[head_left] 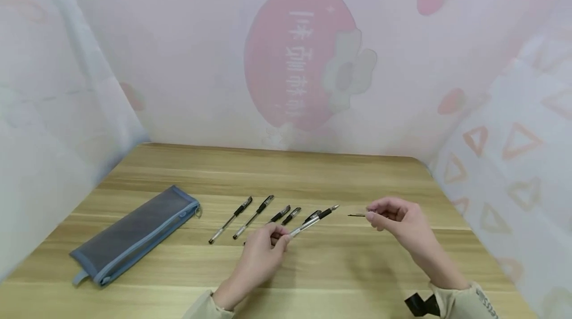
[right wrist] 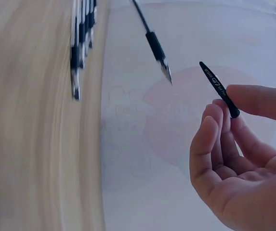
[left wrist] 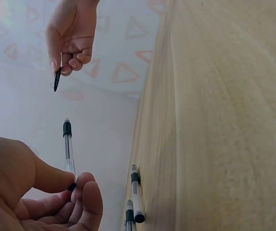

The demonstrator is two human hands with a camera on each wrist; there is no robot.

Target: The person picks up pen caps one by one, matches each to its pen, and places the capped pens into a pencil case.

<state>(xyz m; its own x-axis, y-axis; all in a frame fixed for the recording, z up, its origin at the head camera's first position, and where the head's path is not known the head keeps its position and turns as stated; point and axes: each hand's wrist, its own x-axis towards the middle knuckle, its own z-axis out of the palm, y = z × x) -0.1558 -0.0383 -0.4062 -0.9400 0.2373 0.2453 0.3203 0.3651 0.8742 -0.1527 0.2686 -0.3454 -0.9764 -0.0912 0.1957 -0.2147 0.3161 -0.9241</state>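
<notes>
My left hand pinches an uncapped gel pen near its rear end, between thumb and fingers. The pen slants up to the right above the table, its metal tip bare. Across from that tip, my right hand holds a pen cap between thumb and fingertips. Black lettering-printed clip and cap show up close in the right wrist view, a gap apart from the pen tip. Several capped gel pens lie side by side behind and left of my left hand, which partly hides some of them.
A grey pencil case with blue trim and a zip lies slanted on the left of the wooden table. Patterned cloth walls rise behind and at both sides. A black strap piece hangs by my right sleeve.
</notes>
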